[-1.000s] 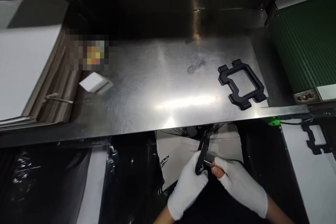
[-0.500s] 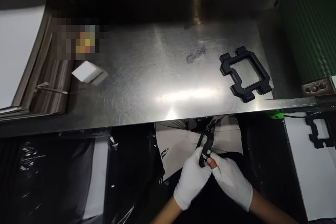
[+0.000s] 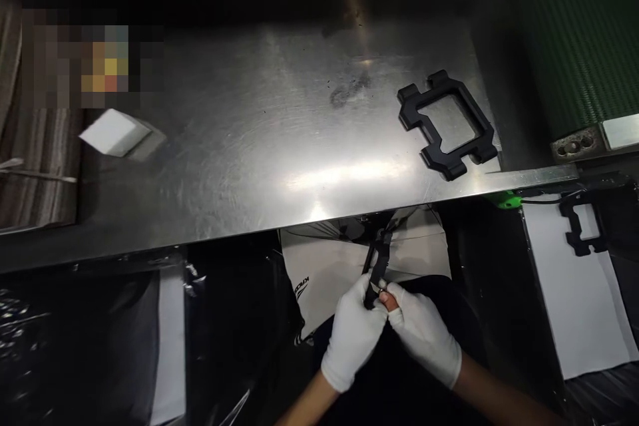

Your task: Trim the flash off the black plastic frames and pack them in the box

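My left hand (image 3: 353, 333), in a white glove, is closed around a black frame-shaped part (image 3: 381, 258), seen nearly edge-on below the table's front edge. My right hand (image 3: 424, 333), also gloved but with a bare thumb tip, meets the left at the part's near end. Between its thumb and fingers it pinches a small blade (image 3: 376, 288), mostly hidden, its pale tip against the part. On the metal table (image 3: 224, 146) lies another black frame (image 3: 449, 123), with notched lugs around a wide opening.
A white block (image 3: 114, 133) rests at the table's left, near a tied brown stack (image 3: 44, 173). On the right stand a green ribbed surface (image 3: 574, 46) and a lower white sheet (image 3: 574, 306) bearing another black frame (image 3: 574, 229). A green object (image 3: 506, 200) sits under the table edge.
The view has shifted, so the table and its things appear farther left and slightly higher. Both hands keep their grip, close together on the black frame.
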### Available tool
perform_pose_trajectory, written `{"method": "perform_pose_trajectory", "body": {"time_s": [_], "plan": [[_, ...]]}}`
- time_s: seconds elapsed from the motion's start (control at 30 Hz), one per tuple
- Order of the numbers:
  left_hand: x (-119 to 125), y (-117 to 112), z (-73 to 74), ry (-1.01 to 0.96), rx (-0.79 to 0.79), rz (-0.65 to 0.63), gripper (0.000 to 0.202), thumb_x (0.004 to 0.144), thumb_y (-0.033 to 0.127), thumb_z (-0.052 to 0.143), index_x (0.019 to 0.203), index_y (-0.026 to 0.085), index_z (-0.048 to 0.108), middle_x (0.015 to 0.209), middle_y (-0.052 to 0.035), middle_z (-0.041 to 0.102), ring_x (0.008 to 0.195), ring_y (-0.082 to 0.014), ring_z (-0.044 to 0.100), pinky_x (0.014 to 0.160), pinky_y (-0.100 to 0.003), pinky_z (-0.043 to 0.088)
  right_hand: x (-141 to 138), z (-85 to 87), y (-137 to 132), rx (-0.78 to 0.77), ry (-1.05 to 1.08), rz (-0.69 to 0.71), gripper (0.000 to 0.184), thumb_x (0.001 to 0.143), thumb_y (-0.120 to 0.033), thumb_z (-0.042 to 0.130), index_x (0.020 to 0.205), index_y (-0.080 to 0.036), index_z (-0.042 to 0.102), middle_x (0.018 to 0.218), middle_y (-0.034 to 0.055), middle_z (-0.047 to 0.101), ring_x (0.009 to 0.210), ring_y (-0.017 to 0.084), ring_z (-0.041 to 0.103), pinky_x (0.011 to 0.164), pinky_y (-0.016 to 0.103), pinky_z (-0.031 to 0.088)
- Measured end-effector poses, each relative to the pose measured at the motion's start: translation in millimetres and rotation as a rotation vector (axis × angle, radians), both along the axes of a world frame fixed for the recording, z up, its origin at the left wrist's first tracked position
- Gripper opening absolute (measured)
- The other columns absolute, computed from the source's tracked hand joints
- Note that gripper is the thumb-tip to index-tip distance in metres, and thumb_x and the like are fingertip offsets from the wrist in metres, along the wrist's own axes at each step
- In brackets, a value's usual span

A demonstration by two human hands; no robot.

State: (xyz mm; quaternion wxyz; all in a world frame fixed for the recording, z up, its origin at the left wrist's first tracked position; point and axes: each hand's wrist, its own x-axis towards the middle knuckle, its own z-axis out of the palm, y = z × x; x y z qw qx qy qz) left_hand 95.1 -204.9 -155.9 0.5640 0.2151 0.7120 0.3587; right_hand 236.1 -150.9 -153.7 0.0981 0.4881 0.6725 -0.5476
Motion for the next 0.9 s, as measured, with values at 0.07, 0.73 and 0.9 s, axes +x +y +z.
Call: {"method": "perform_pose_trajectory", "body": {"time_s": [0.07,0.73,0.9], "plan": [[0.6,-0.1,-1.4,0.002,0.002,0.009,0.016,0.076,0.024,0.063,0.089,0.018,0.070,0.080,-0.0029,0.071,0.076,-0.0224,0.060,0.073,-0.034,0.052,-0.7,3.9,1.4,-0.054,0.036,-0.034,0.050,0.116,-0.050,0.031,0.117,-0.025,0.074,0.089,0.0041,0.081,0.075,0.023,0.077,0.068,0.031,0.053],[-20.5,6.5,4.1,-0.055,0.016,-0.055,0.045,0.080,0.021,0.061,0.120,0.017,0.081,0.102,-0.0074,0.082,0.098,-0.0299,0.075,0.097,-0.041,0.059,11.6,8.6,23.0,0.075,0.187,-0.036,0.049,0.114,-0.061,0.038,0.085,-0.026,0.053,0.072,-0.0010,0.064,0.062,0.018,0.061,0.060,0.032,0.046],[-45.3,12.2,14.6,0.014,0.022,-0.250,0.055,0.084,0.016,0.057,0.134,0.020,0.081,0.098,-0.0056,0.084,0.080,-0.0266,0.076,0.083,-0.036,0.061,17.4,3.2,66.4,0.513,0.188,-0.216,0.049,0.103,-0.070,0.060,0.116,-0.024,0.068,0.118,0.0109,0.075,0.097,0.027,0.074,0.079,0.040,0.064]]}}
